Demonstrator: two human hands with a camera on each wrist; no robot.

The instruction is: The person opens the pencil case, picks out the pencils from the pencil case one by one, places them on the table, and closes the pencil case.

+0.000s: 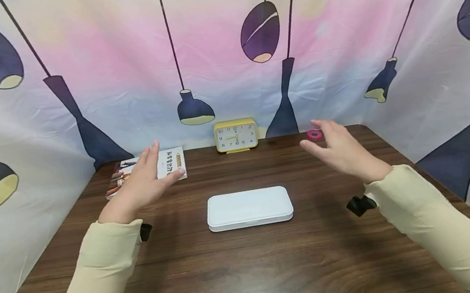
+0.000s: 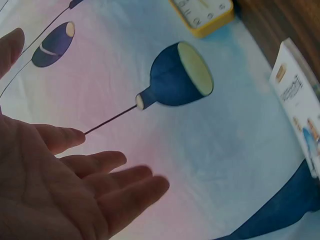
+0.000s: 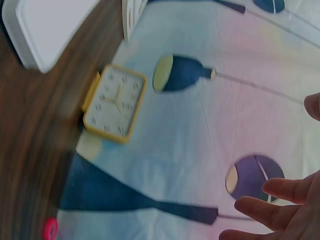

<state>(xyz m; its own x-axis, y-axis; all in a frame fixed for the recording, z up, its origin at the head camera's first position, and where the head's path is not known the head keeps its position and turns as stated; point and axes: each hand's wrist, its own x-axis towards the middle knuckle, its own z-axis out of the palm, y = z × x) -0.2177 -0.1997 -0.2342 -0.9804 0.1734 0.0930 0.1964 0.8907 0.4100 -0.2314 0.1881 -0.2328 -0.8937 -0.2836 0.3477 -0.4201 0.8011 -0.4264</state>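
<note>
A closed white case (image 1: 249, 206), flat with rounded corners, lies on the dark wooden table between the two hands. My left hand (image 1: 141, 183) hovers to its left with the fingers extended and the thumb apart; the palm (image 2: 45, 185) holds nothing. Behind that hand, partly covered by it, lies a white book (image 1: 171, 162) with printed characters. On the other side my right hand (image 1: 341, 149) is raised, its fingers (image 3: 272, 212) loosely extended and nothing in them. A pink ring-shaped roll (image 1: 314, 134) sits at the back just beyond the right fingertips.
A yellow clock (image 1: 235, 135) stands upright at the table's back edge. Cloth printed with hanging lamps (image 1: 195, 107) surrounds the back and both sides of the wooden table (image 1: 258, 269). Each wrist wears a dark strap piece (image 1: 360, 205).
</note>
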